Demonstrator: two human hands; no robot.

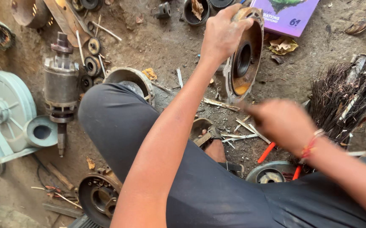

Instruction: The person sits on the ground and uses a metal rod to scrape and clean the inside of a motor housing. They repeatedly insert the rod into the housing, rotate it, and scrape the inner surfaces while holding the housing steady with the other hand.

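My left hand [222, 33] grips the top rim of a rusty round motor end cover [245, 55], held upright on the dirt floor with its hollow side facing right. My right hand [282, 122] is blurred with motion, fingers closed, just below and right of the cover; whether it holds anything cannot be made out. An orange-handled tool [266, 152] lies on the ground under that hand. My knee in dark trousers and a sandalled foot [210, 137] sit between my arms.
A motor rotor [60, 84] stands at left beside a pale blue fan cover [5, 109]. A bundle of copper wire [343, 101] lies at right, a purple box [286, 14] at the top. Bearings, housings and scraps litter the dirt.
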